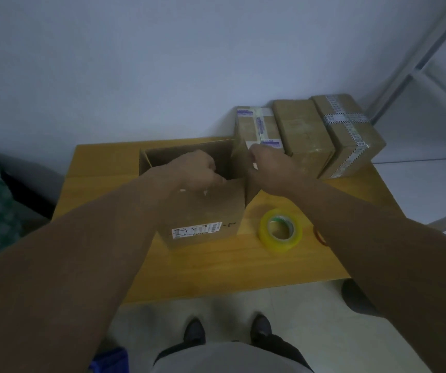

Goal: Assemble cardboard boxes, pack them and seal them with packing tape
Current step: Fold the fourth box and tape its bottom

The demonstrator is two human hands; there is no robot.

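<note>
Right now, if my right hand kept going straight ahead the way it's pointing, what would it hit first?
Probably the taped box directly behind the right hand, leftmost of three at the table's back edge; the depth between them is unclear.

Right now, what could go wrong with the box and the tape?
Both hands, the left hand and the right hand, grip flaps of the open box. Pulling hard might tear a flap or tip the box. The right forearm passes close over the tape roll, so it could knock the roll off the table. The box may also bump the sealed boxes beside it.
</note>
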